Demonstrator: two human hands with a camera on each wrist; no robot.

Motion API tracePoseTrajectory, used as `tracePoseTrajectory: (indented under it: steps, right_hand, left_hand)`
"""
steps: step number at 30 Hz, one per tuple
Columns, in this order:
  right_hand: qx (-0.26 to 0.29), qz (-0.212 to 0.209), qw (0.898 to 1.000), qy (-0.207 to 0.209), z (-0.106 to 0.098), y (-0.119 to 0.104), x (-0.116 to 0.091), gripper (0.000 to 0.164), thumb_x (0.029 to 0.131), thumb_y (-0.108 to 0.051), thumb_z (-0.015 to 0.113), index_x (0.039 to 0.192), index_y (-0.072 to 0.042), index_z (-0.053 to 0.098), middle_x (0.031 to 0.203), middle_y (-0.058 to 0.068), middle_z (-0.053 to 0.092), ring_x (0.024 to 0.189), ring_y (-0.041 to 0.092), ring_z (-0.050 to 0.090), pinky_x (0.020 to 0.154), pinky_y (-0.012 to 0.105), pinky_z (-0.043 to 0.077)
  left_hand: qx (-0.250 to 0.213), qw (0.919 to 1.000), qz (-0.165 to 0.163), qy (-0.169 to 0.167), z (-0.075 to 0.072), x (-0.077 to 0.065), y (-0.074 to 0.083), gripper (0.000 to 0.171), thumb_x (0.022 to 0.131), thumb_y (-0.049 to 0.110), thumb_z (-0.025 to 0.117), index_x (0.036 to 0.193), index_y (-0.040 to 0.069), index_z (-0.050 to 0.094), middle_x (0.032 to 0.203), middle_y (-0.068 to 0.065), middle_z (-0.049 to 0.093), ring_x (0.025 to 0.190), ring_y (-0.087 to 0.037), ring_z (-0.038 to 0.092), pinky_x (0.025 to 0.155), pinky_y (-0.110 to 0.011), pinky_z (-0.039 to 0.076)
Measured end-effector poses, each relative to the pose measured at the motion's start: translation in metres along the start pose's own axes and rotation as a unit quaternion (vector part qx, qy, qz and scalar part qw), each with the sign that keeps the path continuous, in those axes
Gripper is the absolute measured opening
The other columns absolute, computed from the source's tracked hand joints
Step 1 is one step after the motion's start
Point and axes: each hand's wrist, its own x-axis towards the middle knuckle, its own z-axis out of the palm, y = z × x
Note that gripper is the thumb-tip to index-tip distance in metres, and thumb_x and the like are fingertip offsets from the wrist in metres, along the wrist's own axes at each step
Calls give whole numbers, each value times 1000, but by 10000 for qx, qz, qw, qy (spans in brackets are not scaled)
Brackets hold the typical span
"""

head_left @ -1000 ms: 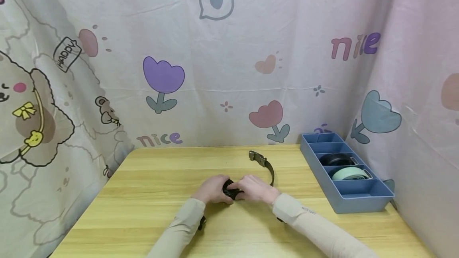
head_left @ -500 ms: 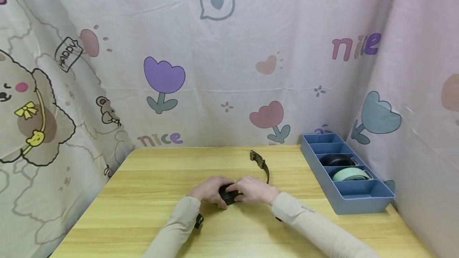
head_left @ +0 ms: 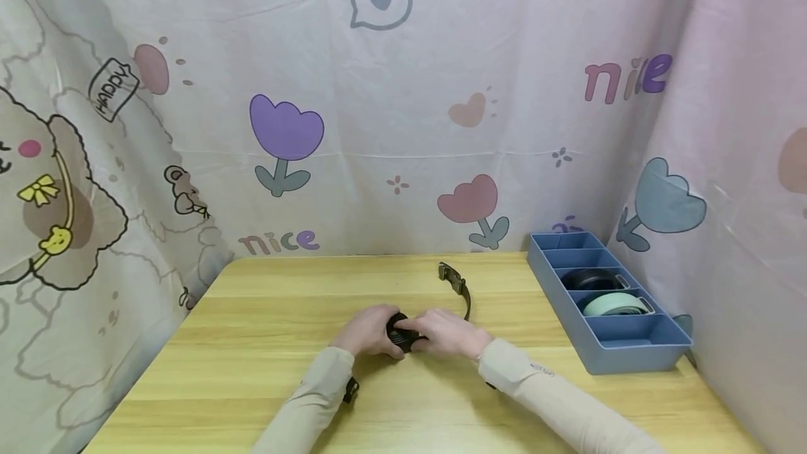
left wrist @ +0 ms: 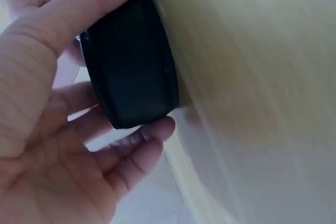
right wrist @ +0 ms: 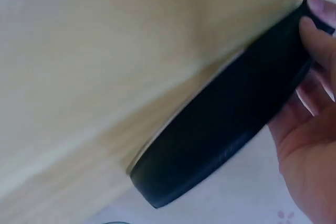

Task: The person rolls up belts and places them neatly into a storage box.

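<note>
A black belt lies partly rolled on the wooden table, its coil (head_left: 398,339) standing between the two hands in the head view. My left hand (head_left: 367,332) holds this coil from the left, with thumb and fingers curved around its black outer face (left wrist: 131,66) in the left wrist view. My right hand (head_left: 449,333) grips the coil's right side, fingertips on the strap. In the right wrist view, a length of strap (right wrist: 220,114) runs away from those fingers. Beyond the right hand, the loose end curves back to a dark metal buckle (head_left: 451,276).
At the right of the table (head_left: 252,293) stands a blue-grey divided box (head_left: 564,321). Its compartments hold a rolled black belt (head_left: 591,279) and a rolled mint-green belt (head_left: 614,305). A patterned curtain (head_left: 391,90) hangs behind and along both sides.
The loose strap by the buckle has pulled in toward the left and curves less widely. My left hand has shifted slightly left with the coil, which has turned and tilted between the hands.
</note>
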Motion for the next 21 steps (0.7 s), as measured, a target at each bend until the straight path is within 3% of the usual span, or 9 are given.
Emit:
tracePoseTrajectory:
  steps: [4,10,13,16,21]
  right_hand:
    - [-156,101,9994,-291,-5,3,-1,55,86,-19,75,138,-23,56,109,-2,70,92,8,66,81,23,52]
    - [-445,-134,9984,-309,-3,2,2,47,84,-21,77,130,-21,63,106,-3,71,93,6,66,81,20,52]
    - [-350,-72,9991,-236,-2,0,3,43,84,-18,77,126,-21,66,103,-4,72,87,3,66,76,17,51]
    - [-251,-34,9996,-103,-2,-2,3,37,84,-16,76,120,-21,68,97,-5,73,80,1,64,72,16,51]
    - [-151,-90,9997,174,3,-2,3,21,88,-18,73,108,-21,69,87,-8,71,70,-3,58,65,13,47]
  left_hand:
    - [-170,9988,368,-282,-3,0,-3,49,60,32,90,101,23,63,94,9,63,84,-9,55,80,-31,47]
    - [-431,9955,635,-560,-3,-4,-5,45,61,23,89,95,24,60,90,11,60,82,-8,54,76,-26,46]
    - [-361,9966,500,-552,-4,-5,-2,46,61,24,90,95,23,60,90,10,60,81,-9,54,75,-27,46]
    - [-188,9987,156,-453,-6,-4,6,47,62,32,91,95,19,61,88,6,62,78,-11,55,74,-30,48]
    - [390,9989,-275,17,-1,-4,17,48,63,51,87,84,16,62,79,1,64,69,-13,54,67,-32,49]
